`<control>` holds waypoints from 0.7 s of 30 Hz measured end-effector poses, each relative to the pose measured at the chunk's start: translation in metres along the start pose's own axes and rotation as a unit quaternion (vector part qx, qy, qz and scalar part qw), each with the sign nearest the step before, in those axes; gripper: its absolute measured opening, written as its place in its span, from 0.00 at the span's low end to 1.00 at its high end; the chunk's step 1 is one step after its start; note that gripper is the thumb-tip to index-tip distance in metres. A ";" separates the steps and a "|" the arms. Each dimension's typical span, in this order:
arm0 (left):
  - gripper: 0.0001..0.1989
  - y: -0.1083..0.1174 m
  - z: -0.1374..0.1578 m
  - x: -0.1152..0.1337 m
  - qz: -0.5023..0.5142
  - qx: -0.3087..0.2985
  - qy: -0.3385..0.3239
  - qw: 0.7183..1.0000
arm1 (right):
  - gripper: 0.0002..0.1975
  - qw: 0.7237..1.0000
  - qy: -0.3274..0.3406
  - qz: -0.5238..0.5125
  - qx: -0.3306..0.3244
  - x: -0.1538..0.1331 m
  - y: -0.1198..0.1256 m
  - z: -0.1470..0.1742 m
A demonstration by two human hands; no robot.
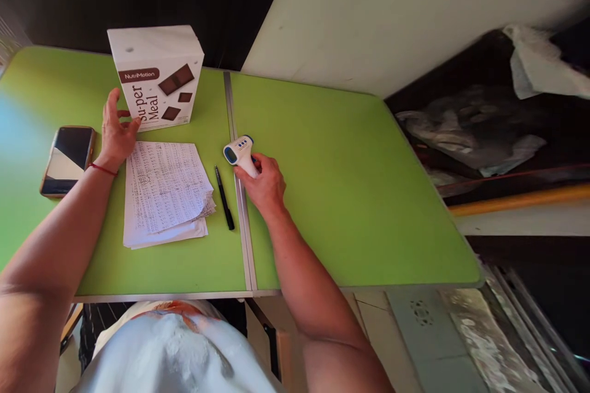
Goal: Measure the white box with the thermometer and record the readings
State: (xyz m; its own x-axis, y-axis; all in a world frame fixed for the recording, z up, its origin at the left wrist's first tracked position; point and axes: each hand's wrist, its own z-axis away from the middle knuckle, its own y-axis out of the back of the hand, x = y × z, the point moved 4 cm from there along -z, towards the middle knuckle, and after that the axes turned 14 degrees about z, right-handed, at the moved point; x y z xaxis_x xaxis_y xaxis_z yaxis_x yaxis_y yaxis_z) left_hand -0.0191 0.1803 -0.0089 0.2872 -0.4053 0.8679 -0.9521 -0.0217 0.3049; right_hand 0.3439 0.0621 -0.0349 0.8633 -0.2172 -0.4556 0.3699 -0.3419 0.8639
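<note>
Within the curled right fingers (270, 167) sits the white thermometer (240, 152), left fingers (111, 108) spread at the box (159, 81)

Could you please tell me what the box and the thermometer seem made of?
The box: probably cardboard with a smooth printed finish, judging by its flat panels and crisp edges. The thermometer: likely hard plastic, since its white-and-blue shell looks moulded, with a soft sheen.

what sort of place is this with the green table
Probably a room in a home, used as a makeshift desk space: a green folding-style table beside a pale wall, handwritten sheets on it, and a cluttered shelf at the right.
</note>
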 end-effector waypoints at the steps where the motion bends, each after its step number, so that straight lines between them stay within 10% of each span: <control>1: 0.40 0.002 0.000 -0.001 -0.014 0.045 0.012 0.999 | 0.25 1.000 0.013 0.003 0.014 -0.001 0.002 0.000; 7: 0.27 -0.012 0.012 0.038 -0.066 0.108 -0.045 0.991 | 0.16 0.991 0.127 -0.038 0.033 -0.019 0.018 0.021; 15: 0.12 -0.073 0.026 0.064 -0.072 -0.256 -0.013 0.964 | 0.15 0.981 0.176 0.033 -0.079 -0.029 0.017 0.041; 21: 0.21 -0.095 0.043 0.066 -0.199 -0.352 0.022 0.914 | 0.13 0.981 0.178 0.014 -0.073 -0.033 0.023 0.042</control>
State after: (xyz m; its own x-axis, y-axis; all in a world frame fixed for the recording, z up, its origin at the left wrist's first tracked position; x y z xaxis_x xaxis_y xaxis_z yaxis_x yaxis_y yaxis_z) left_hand 0.0857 0.1161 0.0027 0.6154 -0.4558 0.6431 -0.4722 0.4402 0.7637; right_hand 0.3092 0.0228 -0.0095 0.9297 0.1164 -0.3493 0.3665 -0.1999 0.9087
